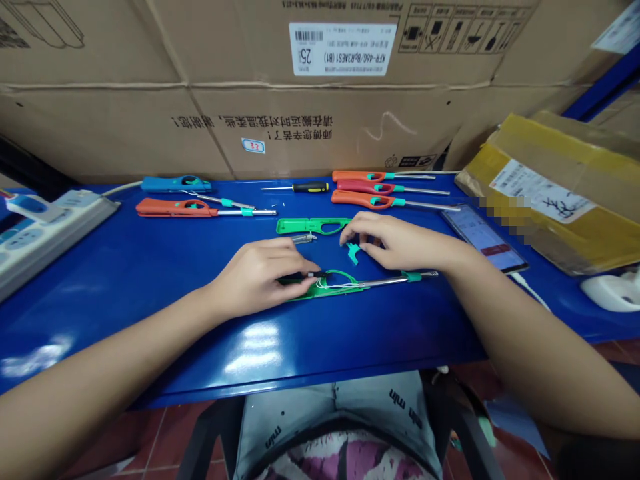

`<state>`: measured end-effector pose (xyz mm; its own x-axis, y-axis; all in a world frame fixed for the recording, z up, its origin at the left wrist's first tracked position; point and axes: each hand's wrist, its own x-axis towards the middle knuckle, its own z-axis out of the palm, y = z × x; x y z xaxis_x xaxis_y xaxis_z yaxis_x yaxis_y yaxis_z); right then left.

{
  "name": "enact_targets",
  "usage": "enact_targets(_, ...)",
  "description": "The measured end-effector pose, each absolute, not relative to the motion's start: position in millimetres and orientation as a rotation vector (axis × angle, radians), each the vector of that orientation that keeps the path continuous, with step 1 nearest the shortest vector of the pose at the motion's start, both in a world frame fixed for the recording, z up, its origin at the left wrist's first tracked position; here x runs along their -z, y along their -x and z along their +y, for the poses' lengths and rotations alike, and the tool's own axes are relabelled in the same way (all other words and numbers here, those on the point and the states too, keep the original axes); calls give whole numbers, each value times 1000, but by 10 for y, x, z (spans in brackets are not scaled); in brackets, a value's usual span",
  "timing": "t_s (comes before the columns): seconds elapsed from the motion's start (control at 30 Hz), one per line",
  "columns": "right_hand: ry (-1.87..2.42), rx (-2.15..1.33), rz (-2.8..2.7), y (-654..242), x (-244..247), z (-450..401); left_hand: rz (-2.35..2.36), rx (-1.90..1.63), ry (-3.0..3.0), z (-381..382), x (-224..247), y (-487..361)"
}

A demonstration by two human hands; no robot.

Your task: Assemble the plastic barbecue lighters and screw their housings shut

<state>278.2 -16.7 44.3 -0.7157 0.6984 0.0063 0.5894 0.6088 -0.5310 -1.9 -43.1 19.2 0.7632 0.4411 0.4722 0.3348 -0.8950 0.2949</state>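
Note:
My left hand (267, 277) is closed on the handle end of an opened green lighter (345, 289). A small black part with thin white wires lies at its fingertips, partly hidden by them. The lighter's metal tube (387, 282) points right and carries a teal piece (411, 275) near its tip. My right hand (393, 241) hovers with curved fingers apart over a loose teal trigger (353, 253); whether they touch it is unclear. Behind lies the other green shell half (305, 226), its right end by my right fingertips. A small metallic part (303, 238) rests behind my left hand.
Orange and red lighters (363, 199) lie at the back right, with a black-yellow screwdriver (310, 188) beside them. A blue lighter (170, 184) and orange lighter (175, 208) are back left. A power strip (55, 223), phone (483, 237), taped parcel (560, 190) and large carton (240, 133) surround the blue table (150, 300).

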Motion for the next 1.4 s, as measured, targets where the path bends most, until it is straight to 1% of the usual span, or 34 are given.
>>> enact_targets(0.13,1330,-665,-2562,-2764,-452,-195,615,-812,-2762,-433,-193,12)
enact_targets(0.2,1371,-627,-2611,-2764,-455,-201,621,-811,-2761,-430,-193,10)
enact_targets(0.4,1127,-722,-2601,-2723,-459,-227,623,-822,-2762,-421,-182,16)
enact_targets(0.53,1057,-849,-2562,-2662,-487,-280,614,-830,-2775,-419,-172,21)
enact_targets(0.67,999,-889,-2554,-2608,-488,-314,621,-824,-2776,-417,-167,17)
enact_targets(0.83,984,-883,-2590,-2577,-443,-315,639,-814,-2771,-419,-171,17)
enact_targets(1.03,1028,-1001,-2461,-2548,-453,-336,608,-838,-2784,-423,-176,18)
enact_targets(1.4,1068,-1105,-2524,-2575,-497,-369,580,-852,-2791,-445,-217,9)
